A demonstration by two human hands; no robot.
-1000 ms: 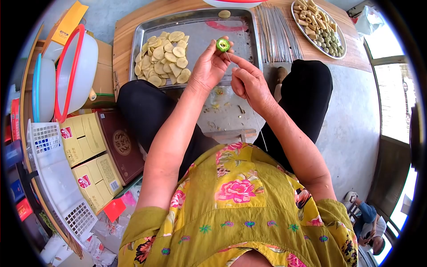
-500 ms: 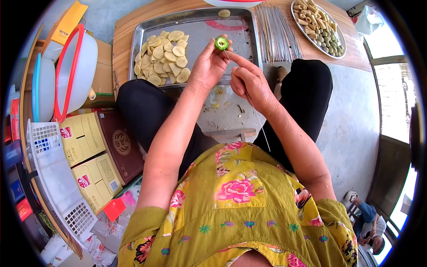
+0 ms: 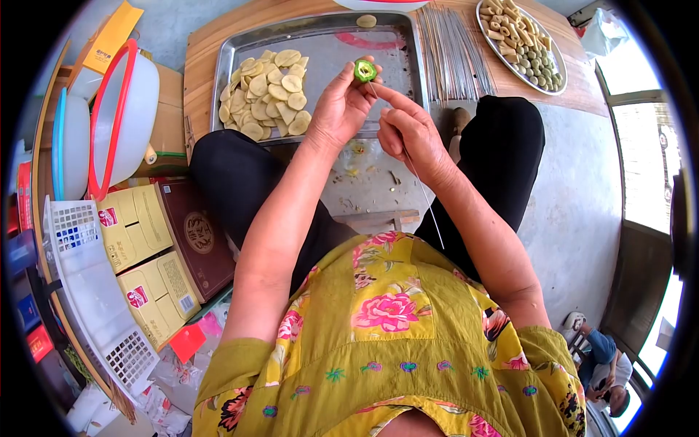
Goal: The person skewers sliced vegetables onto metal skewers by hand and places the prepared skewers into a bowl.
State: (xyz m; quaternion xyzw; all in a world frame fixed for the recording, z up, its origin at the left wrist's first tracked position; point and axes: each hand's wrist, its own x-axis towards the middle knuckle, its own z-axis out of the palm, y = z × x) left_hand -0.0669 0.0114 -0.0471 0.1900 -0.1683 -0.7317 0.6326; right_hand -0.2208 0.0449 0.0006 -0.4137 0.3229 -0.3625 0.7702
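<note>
My left hand [image 3: 341, 103] is closed round a small piece of green pepper [image 3: 365, 71], its hollow cut end facing up between thumb and fingers. My right hand [image 3: 412, 137] grips a long thin metal skewer [image 3: 431, 209], whose rear end trails down toward my lap. The skewer's tip runs up to the pepper; whether it has pierced the flesh I cannot make out. Both hands are over the near edge of a metal tray [image 3: 342, 58]. Potato slices [image 3: 266, 95] lie heaped in its left half, and a single slice [image 3: 366, 21] lies near the far rim.
Many metal skewers [image 3: 455, 54] lie side by side right of the tray. Beyond them, a plate [image 3: 559, 86] holds beige rolled pieces and green balls. Boxes [image 3: 149, 258] and red-rimmed basins [image 3: 131, 109] stand at left. Another person [image 3: 610, 371] sits at far lower right.
The pepper piece has shifted very slightly to the right in my left hand. Otherwise both hands and the skewer are almost unmoved.
</note>
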